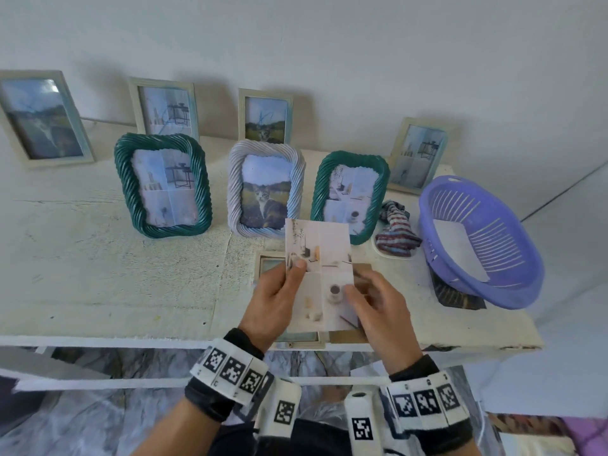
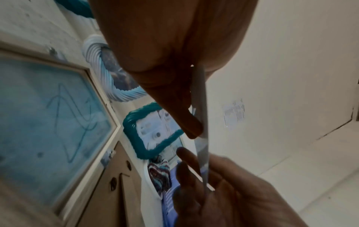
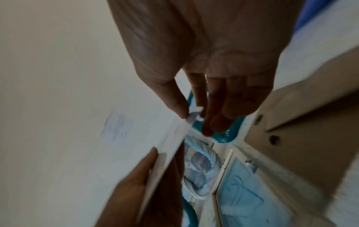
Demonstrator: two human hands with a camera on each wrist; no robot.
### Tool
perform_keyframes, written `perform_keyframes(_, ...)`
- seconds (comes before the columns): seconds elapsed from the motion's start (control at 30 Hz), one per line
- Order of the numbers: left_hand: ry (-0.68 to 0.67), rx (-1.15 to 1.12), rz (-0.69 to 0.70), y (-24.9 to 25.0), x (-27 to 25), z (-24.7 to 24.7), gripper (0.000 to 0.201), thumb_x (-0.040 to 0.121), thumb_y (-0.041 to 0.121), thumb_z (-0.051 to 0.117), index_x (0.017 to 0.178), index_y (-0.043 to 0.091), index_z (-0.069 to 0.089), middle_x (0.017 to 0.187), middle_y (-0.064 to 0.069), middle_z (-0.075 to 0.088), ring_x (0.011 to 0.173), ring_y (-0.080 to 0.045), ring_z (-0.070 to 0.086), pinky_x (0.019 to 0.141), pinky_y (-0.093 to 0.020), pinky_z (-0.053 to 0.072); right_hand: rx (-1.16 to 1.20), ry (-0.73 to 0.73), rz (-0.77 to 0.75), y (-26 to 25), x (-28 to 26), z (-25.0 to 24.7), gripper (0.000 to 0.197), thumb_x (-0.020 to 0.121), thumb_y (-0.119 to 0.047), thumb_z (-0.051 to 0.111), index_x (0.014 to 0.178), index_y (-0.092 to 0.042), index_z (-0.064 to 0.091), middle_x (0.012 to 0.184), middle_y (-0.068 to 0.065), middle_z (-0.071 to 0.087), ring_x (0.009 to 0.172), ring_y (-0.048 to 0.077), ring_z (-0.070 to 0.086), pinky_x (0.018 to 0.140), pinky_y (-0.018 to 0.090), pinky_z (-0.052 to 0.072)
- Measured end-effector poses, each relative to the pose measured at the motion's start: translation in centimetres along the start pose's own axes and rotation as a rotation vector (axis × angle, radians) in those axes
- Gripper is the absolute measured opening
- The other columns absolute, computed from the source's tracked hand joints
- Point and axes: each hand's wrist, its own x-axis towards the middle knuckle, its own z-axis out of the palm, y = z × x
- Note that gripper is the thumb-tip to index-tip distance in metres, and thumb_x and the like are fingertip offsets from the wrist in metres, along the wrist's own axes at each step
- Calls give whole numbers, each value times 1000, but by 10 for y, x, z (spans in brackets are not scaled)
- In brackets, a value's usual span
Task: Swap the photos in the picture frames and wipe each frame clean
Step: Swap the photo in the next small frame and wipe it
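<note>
Both hands hold one loose photo (image 1: 318, 274) above the counter (image 1: 98, 274), low and right of centre in the head view. The left hand (image 1: 274, 301) pinches its left edge, thumb on the front and fingers (image 2: 191, 122) curled behind. The right hand (image 1: 378, 311) holds the lower right edge between thumb and fingers (image 3: 213, 122).

Under the photo an opened frame (image 1: 268, 261) lies flat with its glass empty, and a brown backing board (image 1: 362, 274) lies beside it.

At the right, a purple basket (image 1: 513, 284) holds a white sheet (image 1: 460, 248). Left of the basket a striped cloth (image 1: 396, 235) sits on a small white dish (image 1: 393, 255).

Behind the hands stand three rope-edged frames, each with a photo inside: a green frame (image 1: 125, 192), a white frame (image 1: 235, 192) showing a cat, and a second green frame (image 1: 317, 195).
</note>
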Motion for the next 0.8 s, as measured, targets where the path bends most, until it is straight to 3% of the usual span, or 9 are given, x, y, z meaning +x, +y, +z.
perform_keyframes(0.1,-16,41,15,-10,2,12,41,100,35,46,80,2,57,74,1,67,66,-12,57,54,-32,46,182,-45,204,17,-9,-24,10,92,-4,58,96,-7,67,70,2,64,58,21,60,50,28,48)
perform_keyframes(0.17,-82,69,-11,-12,4,24,25,100,29,49,100,8,62,92,-11,71,79,-20,66,60,-44,54,220,-17,238,32,-17,-46,10,93,1,54,92,-3,64,60,6,53,47,24,50,46,29,42)
perform_keyframes(0.23,-145,115,-59,-13,9,38,19,98,20,53,116,16,58,99,-5,71,85,-15,69,64,-39,60,208,43,244,47,-25,-70,11,93,4,52,92,0,62,60,10,51,45,22,46,43,28,41)
perform_keyframes(0.3,-157,289,-27,-13,17,53,30,95,19,59,124,20,54,105,5,68,89,-5,65,73,-23,56,180,101,271,64,-32,-97,10,93,4,52,94,2,62,63,14,54,47,21,46,44,27,41)
perform_keyframes(0.37,-160,435,36,-10,27,71,38,91,22,64,127,22,53,111,7,64,97,-3,61,82,-18,51,138,151,295,80,-41,-124,11,93,4,54,95,2,64,62,15,56,48,21,46,44,27,39)
perform_keyframes(0.47,-237,569,169,-5,44,110,40,88,24,66,127,22,56,121,2,58,108,-13,57,91,-29,49,89,219,343,101,-51,-162,10,93,2,55,96,3,65,57,14,57,46,18,46,43,26,39)
perform_keyframes(0.57,-350,752,359,-3,61,155,44,87,28,66,129,22,55,127,-2,51,118,-18,49,97,-28,42,79,277,386,112,-57,-190,10,92,4,55,93,3,65,53,10,56,42,17,45,41,25,38)
perform_keyframes(0.7,-439,1031,430,-6,76,207,52,84,36,68,132,26,52,143,-6,37,130,-27,38,101,-43,41,83,296,417,124,-57,-219,11,91,7,54,90,6,65,54,7,55,42,20,46,41,26,38)
perform_keyframes(0.8,-432,1206,462,-8,84,226,38,87,39,64,122,23,59,145,-6,36,132,-27,35,101,-44,39,67,279,409,129,-51,-235,11,91,6,55,88,6,65,54,7,56,40,19,48,42,27,39)
